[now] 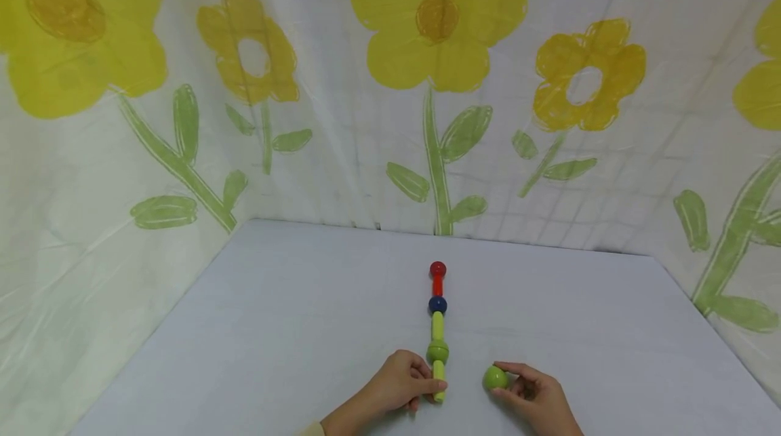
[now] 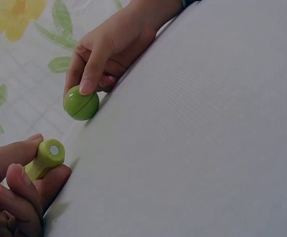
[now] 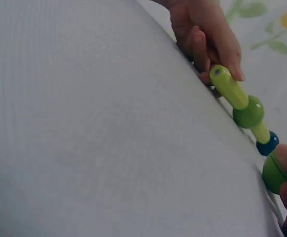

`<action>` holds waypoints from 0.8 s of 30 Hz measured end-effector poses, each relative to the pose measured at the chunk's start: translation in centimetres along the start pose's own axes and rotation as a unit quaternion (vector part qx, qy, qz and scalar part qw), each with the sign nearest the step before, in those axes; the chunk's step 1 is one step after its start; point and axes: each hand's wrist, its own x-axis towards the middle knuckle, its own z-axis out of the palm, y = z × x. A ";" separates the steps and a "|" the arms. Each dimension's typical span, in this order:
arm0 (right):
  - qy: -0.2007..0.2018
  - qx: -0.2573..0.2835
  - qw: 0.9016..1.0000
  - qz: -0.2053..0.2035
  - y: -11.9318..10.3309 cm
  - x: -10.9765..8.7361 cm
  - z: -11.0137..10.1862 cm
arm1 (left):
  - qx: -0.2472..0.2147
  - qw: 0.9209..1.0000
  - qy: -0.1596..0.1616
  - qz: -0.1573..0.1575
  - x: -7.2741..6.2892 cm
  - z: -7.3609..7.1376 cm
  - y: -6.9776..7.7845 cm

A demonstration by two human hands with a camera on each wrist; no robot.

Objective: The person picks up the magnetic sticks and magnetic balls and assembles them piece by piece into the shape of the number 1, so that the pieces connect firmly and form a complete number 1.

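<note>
A straight chain of rods and balls lies on the white table, running away from me. From its far end come a red ball (image 1: 437, 269), a red rod (image 1: 437, 285), a blue ball (image 1: 437, 305), a light green rod (image 1: 437, 326), a green ball (image 1: 437, 352) and a near light green rod (image 1: 438, 371). My left hand (image 1: 399, 382) pinches that near rod between thumb and fingers; its end face shows a pale round disc in the left wrist view. To the right, my right hand (image 1: 539, 397) pinches a loose green ball (image 1: 495, 378) with a seam around it, apart from the chain.
The white tabletop (image 1: 293, 300) spreads out on both sides of the chain. Behind it and at the sides hangs a white curtain (image 1: 329, 151) printed with yellow flowers, meeting the table's back edge.
</note>
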 end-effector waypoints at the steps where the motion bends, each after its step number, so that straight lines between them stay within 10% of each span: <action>1: -0.008 0.002 1.000 -0.001 -0.1 -0.1 0.1 | 0.000 1.000 0.000 0.001 0.0 0.0 0.0; 18: -0.018 0.027 0.991 -0.131 -0.9 -1.8 3.1 | -0.002 1.000 0.013 0.001 -0.1 0.3 0.2; 24: -0.071 0.027 0.994 -0.074 -2.1 -2.1 3.8 | -0.009 1.000 0.018 0.004 -0.2 0.4 0.5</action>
